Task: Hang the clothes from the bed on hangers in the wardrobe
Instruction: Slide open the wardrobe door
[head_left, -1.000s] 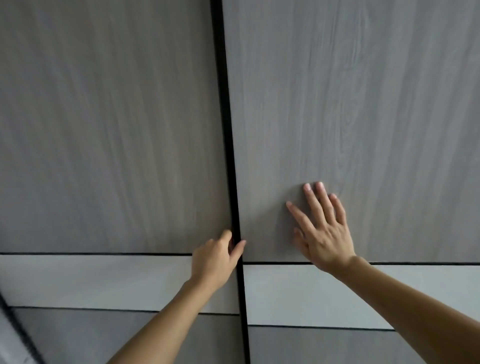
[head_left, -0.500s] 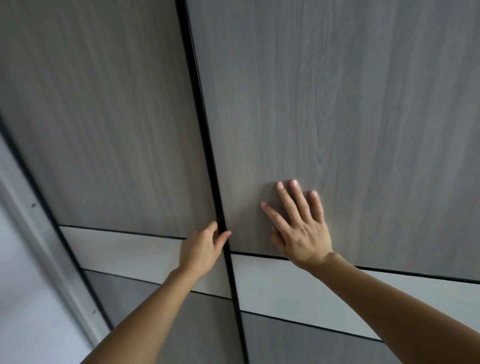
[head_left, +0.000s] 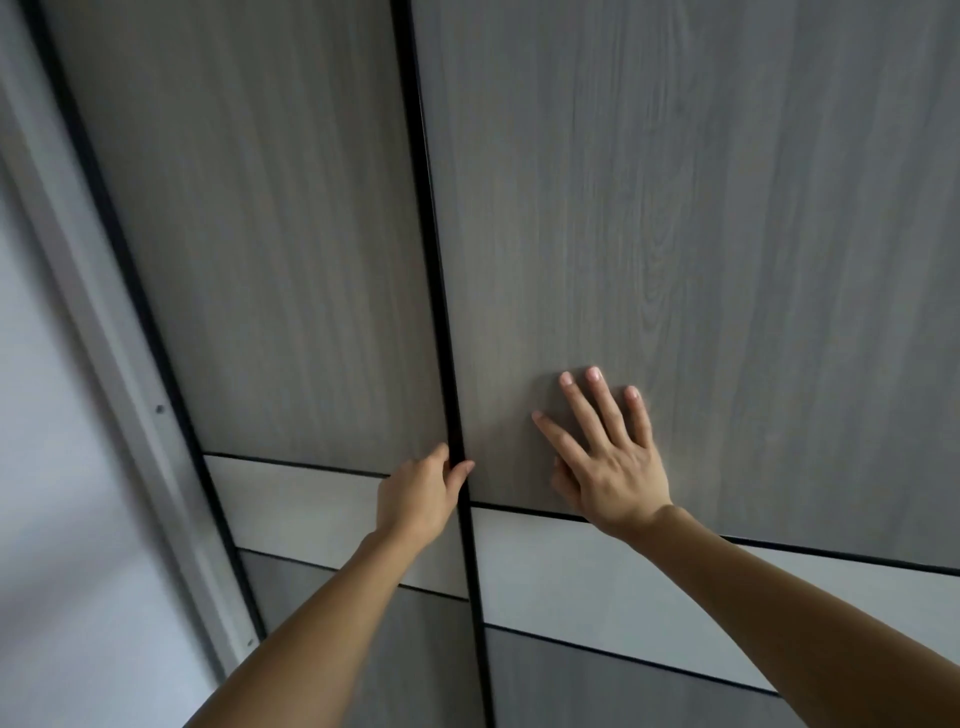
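The wardrobe fills the view with two grey wood-grain sliding doors, the left door (head_left: 270, 249) and the right door (head_left: 701, 218), each crossed by a pale band low down. A black edge strip (head_left: 431, 260) runs between them. My left hand (head_left: 415, 496) curls its fingers around that black edge at the seam. Flat against the right door lies my right hand (head_left: 605, 457), fingers spread, holding nothing. Both doors look closed. Clothes, hangers and the bed are out of view.
A pale grey wardrobe frame post (head_left: 104, 338) slants down the left side, with a white wall (head_left: 57, 519) beyond it. The doors stand very close in front of me.
The view has swung, so the frame post and wall now show at the left. My hands keep the same places on the doors. The seam between the doors looks unchanged.
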